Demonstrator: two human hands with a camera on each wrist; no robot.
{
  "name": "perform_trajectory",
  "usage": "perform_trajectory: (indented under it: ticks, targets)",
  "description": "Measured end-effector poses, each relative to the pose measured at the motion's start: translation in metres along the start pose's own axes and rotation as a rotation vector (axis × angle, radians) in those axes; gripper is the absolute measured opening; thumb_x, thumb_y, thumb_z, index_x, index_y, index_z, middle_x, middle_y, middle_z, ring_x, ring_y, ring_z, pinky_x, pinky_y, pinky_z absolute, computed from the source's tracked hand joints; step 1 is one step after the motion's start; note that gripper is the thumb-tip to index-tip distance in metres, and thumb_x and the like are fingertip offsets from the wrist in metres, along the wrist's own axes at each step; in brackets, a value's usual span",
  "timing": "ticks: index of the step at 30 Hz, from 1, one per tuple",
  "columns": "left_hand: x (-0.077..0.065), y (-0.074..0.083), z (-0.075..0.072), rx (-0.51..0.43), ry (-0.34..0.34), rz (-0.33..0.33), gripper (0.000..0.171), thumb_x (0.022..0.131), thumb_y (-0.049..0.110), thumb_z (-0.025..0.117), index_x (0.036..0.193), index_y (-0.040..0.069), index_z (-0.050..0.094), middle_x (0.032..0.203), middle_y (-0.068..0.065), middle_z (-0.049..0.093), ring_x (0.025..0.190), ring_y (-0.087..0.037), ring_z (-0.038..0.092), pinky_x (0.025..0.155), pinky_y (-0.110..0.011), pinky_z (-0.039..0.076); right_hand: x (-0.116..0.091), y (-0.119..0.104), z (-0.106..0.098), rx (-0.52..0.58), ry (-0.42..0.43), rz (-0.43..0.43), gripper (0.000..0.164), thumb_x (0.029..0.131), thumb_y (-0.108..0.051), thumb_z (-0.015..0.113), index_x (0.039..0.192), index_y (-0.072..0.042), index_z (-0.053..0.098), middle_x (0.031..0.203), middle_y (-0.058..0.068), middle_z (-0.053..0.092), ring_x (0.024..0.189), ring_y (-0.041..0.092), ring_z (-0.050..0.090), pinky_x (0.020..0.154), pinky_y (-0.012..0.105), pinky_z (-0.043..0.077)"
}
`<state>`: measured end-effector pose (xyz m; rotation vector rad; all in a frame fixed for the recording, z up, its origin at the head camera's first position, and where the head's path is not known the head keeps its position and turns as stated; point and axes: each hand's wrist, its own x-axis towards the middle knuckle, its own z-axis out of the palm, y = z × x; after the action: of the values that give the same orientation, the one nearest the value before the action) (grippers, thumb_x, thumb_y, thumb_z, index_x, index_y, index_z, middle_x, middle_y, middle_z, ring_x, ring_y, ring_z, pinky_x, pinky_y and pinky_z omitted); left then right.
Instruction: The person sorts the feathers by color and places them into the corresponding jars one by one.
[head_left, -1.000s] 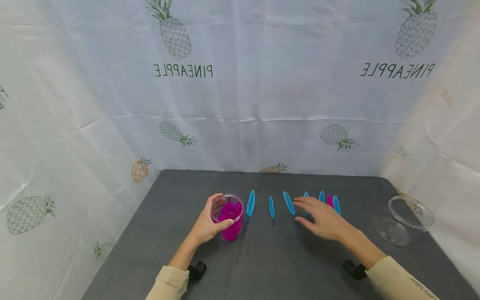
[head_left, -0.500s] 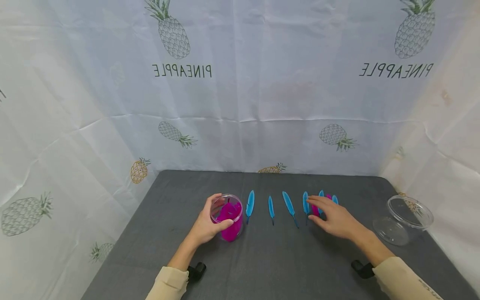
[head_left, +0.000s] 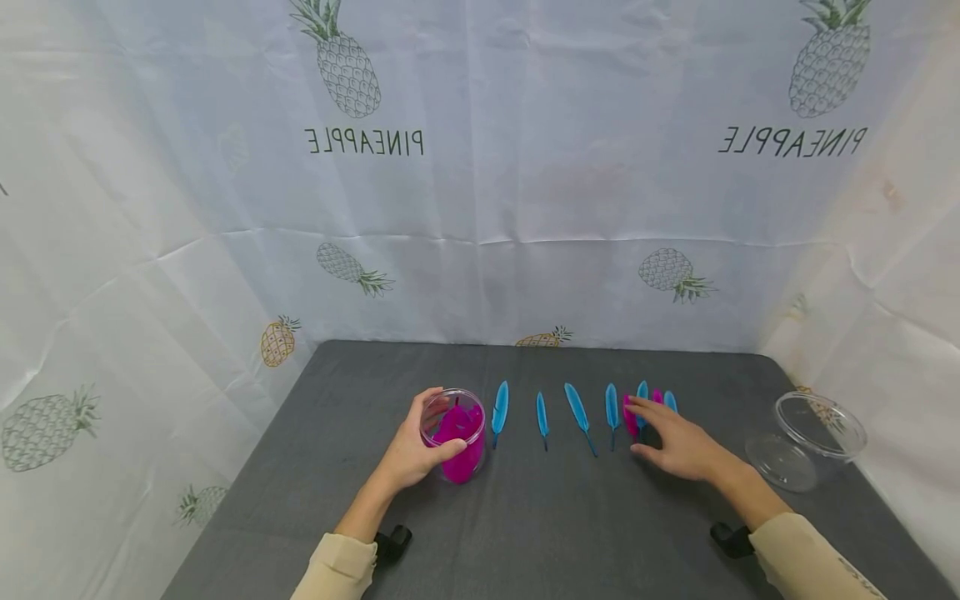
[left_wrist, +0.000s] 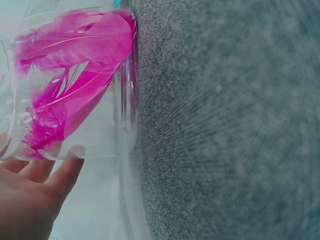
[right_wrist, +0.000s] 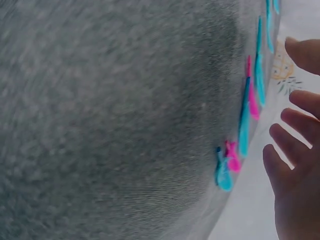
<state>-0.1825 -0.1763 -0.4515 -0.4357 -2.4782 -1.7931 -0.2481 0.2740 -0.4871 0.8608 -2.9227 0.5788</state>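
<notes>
Across the near part of the table point(head_left: 525, 533), whose front edge is out of frame, cream sleeves point(head_left: 337, 560) reach inward, with a black wrist mount point(head_left: 393, 543) at each cuff. Farther in, left of the table's middle, the left hand point(head_left: 414, 452) grips a clear jar point(left_wrist: 102, 127), thumb on the near side and fingers round the outer side, probably to steady so light a vessel. The jar stands upright, mouth up, its long axis vertical; magenta feathers point(left_wrist: 82, 45) are bunched inside, one shaft nearly upright, another aslant. By the right edge is a second clear jar point(head_left: 783, 467), perhaps put there to leave room between the hands. The right hand point(head_left: 671, 442) hovers at the right end of a row, fingers spread and holding nothing; its fingertips come just beside a loose magenta feather point(head_left: 631, 422), though whether they brush it is unclear.

Toward the far edge, blue feathers point(head_left: 542, 412) make up most of that row. Their long axes run from near edge to far edge, bare quills toward the person, rounded tips away; the third from the left slants, tip toward the far-left corner. Laid so, with gaps, each quill seems easy to pinch singly; those nearer the far-right corner lie more crowded. Behind the far edge hangs a white pineapple-print curtain point(head_left: 570, 200).
</notes>
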Motion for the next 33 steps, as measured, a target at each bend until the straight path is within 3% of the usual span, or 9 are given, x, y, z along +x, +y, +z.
perform_trajectory:
  ticks: [12, 23, 27, 33]
  targets:
    - [0.001, -0.002, 0.000, -0.011, -0.020, 0.004, 0.088, 0.082, 0.018, 0.082, 0.151, 0.000, 0.029, 0.149, -0.028, 0.042, 0.140, -0.046, 0.040, 0.111, -0.063, 0.037, -0.003, 0.013, 0.010, 0.009, -0.053, 0.029, 0.067, 0.093, -0.028, 0.074, 0.146, 0.004, 0.049, 0.151, 0.028, 0.044, 0.139, 0.052, 0.038, 0.106, 0.069, 0.036]
    - [0.001, -0.001, -0.001, 0.006, -0.017, -0.001, 0.088, 0.082, 0.020, 0.082, 0.150, 0.000, 0.030, 0.148, -0.027, 0.043, 0.139, -0.045, 0.041, 0.111, -0.063, 0.037, -0.002, 0.012, 0.010, -0.063, -0.037, -0.035, 0.056, 0.094, -0.028, 0.074, 0.138, 0.002, 0.059, 0.146, 0.024, 0.049, 0.136, 0.047, 0.044, 0.105, 0.064, 0.041]
    - [0.006, -0.019, 0.001, 0.005, -0.007, 0.010, 0.090, 0.081, 0.020, 0.082, 0.151, 0.002, 0.029, 0.149, -0.027, 0.042, 0.139, -0.045, 0.040, 0.112, -0.063, 0.036, 0.000, 0.010, 0.012, -0.090, -0.014, -0.055, 0.057, 0.092, -0.034, 0.075, 0.134, 0.002, 0.062, 0.142, 0.023, 0.053, 0.133, 0.045, 0.048, 0.103, 0.062, 0.044]
    - [0.010, -0.041, 0.000, 0.013, 0.006, 0.030, 0.090, 0.080, 0.024, 0.084, 0.152, 0.013, 0.031, 0.149, -0.016, 0.045, 0.140, -0.037, 0.043, 0.112, -0.058, 0.039, 0.003, 0.009, 0.013, -0.128, 0.000, -0.060, 0.060, 0.091, -0.041, 0.076, 0.131, 0.003, 0.064, 0.138, 0.022, 0.056, 0.131, 0.043, 0.050, 0.102, 0.061, 0.046]
